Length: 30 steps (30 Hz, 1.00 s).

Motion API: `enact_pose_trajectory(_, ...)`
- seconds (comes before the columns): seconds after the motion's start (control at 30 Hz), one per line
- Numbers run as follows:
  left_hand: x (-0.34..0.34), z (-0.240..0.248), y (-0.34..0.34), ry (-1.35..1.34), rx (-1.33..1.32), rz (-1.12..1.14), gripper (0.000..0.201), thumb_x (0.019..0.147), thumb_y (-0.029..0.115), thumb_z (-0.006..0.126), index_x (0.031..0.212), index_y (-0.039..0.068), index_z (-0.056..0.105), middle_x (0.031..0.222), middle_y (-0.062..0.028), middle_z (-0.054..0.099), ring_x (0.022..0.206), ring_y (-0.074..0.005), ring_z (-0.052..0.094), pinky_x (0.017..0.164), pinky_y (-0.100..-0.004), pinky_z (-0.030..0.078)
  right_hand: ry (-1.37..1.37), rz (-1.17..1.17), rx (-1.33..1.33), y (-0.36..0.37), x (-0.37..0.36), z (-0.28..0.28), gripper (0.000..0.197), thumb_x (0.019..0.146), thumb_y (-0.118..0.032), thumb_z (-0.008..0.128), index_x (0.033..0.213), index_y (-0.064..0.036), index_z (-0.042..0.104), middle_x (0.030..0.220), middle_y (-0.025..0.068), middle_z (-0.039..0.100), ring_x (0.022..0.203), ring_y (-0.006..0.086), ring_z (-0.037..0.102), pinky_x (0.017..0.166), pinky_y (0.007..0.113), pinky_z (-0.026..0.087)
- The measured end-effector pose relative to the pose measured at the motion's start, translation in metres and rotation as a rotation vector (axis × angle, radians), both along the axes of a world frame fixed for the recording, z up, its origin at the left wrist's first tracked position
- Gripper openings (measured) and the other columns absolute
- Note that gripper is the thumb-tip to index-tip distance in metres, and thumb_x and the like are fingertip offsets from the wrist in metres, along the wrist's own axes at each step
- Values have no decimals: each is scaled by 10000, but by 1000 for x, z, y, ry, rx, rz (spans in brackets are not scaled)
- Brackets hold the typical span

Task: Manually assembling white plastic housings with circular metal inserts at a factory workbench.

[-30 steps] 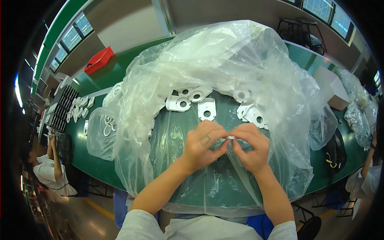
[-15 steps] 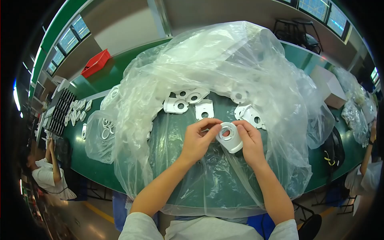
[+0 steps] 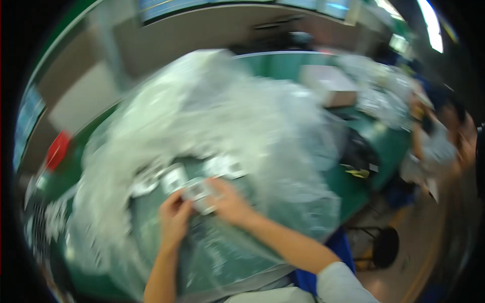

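Between my two hands is a white part with a round ring hole [image 3: 199,194], blurred by motion. My left hand [image 3: 175,212] pinches its left edge, and my right hand [image 3: 230,202] grips its right side. Just beyond my hands, several similar white parts [image 3: 174,178] lie on the green table. A large heap of clear plastic bag [image 3: 202,111] arches round them, and its sheet spreads beneath my forearms.
A white box [image 3: 328,86] and clear bags [image 3: 381,103] stand at the far right, near another person [image 3: 439,141]. A black bag [image 3: 359,151] lies on the right of the table. At the left is a red tray [image 3: 58,150]. A dark stool [image 3: 386,247] stands at lower right.
The view has swung to the right and blurred, so the table's contents sit further left. Both hands keep hold of the white part.
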<state>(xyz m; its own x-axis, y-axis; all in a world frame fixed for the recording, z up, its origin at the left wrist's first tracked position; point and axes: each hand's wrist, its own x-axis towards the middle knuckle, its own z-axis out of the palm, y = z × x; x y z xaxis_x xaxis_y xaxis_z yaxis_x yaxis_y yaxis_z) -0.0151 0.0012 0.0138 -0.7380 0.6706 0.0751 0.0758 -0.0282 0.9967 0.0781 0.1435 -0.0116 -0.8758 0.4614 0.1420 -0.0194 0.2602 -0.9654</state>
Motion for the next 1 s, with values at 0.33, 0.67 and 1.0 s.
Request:
enact_pose_trajectory(0.33,4,-13,6,12,43,22,356,785,-74,532,1129,-2,474,1040,-59,555,925,-117,557,693,-207,463,235,102,-221,-4,-8,5,299,750,-90,524,1030,12,525,912,123,597,868,181,561,799,310,442)
enact_pose_trajectory(0.67,3,-17,4,54,93,34,318,775,-62,539,1077,15,476,1016,-48,547,948,-131,537,815,-254,436,272,87,-206,-8,-8,10,305,744,-77,517,1034,16,522,869,132,606,817,194,577,760,314,455)
enact_pose_trajectory(1.0,-10,-12,-7,131,-56,8,216,829,64,585,1019,-33,618,864,-28,619,769,-108,566,695,-242,456,49,70,-145,-6,-17,-36,564,868,-222,590,1322,46,391,1337,176,439,1263,260,396,1068,351,297)
